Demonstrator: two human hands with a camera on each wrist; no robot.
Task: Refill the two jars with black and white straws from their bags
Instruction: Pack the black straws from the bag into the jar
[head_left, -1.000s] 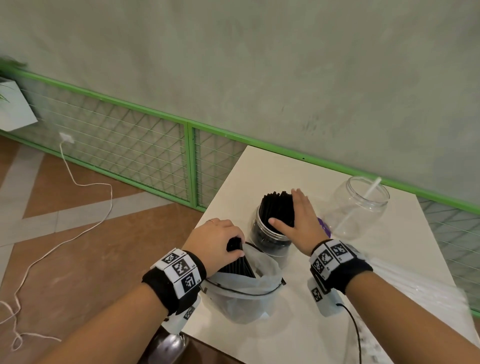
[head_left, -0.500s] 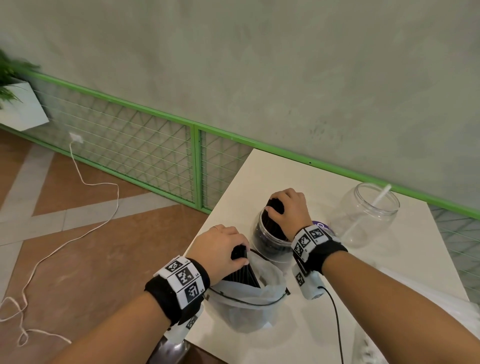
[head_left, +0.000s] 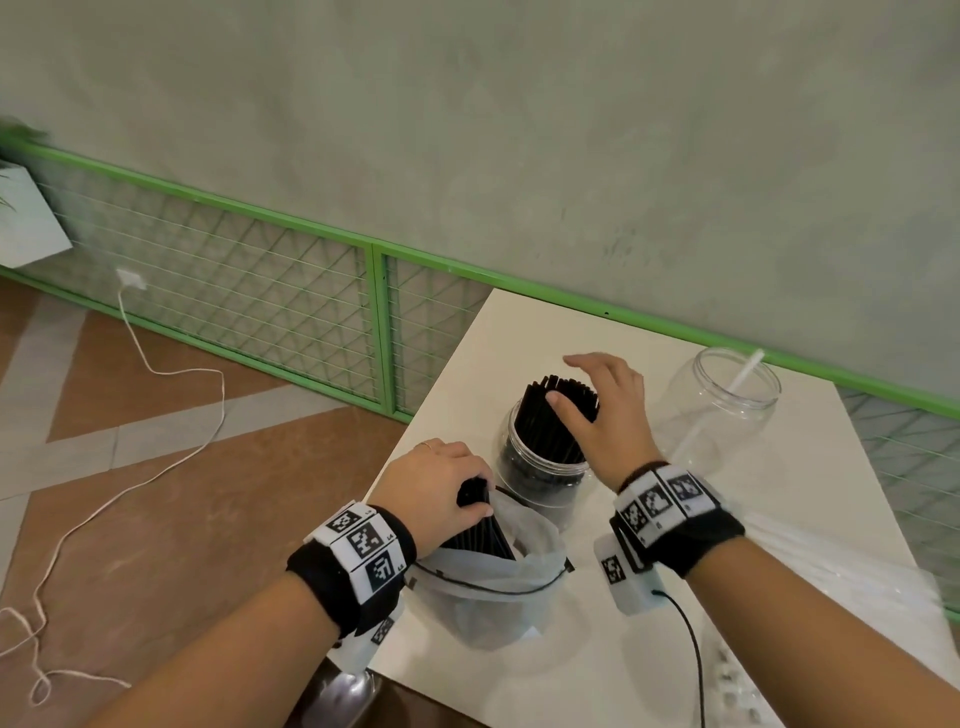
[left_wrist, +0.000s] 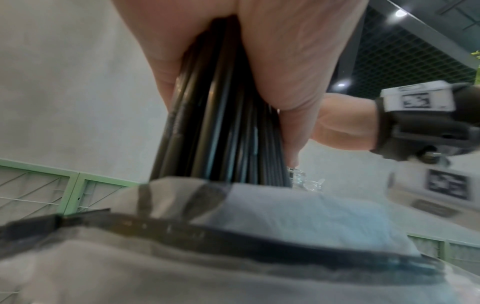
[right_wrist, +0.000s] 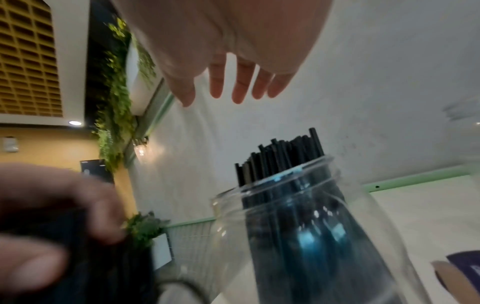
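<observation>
A clear jar (head_left: 540, 467) packed with black straws (head_left: 563, 415) stands mid-table. My right hand (head_left: 602, 410) hovers over the straw tops with fingers straight and spread; the right wrist view shows those fingers (right_wrist: 241, 82) above the straws (right_wrist: 283, 160), not touching. My left hand (head_left: 441, 488) grips a bundle of black straws (left_wrist: 223, 123) sticking out of a translucent bag (head_left: 488, 592) at the table's near left corner. A second clear jar (head_left: 727, 400) at the right holds one white straw (head_left: 748, 371).
The white table (head_left: 519, 343) sits against a green-framed mesh railing (head_left: 374, 322) and a grey wall. A clear bag of white straws (head_left: 831, 566) lies at the right. A white cable (head_left: 156, 415) trails on the floor to the left.
My right hand, which was pressing down on the straw tops in the jar, has lifted and opened above them. The left hand keeps its grip on the bundle in the bag.
</observation>
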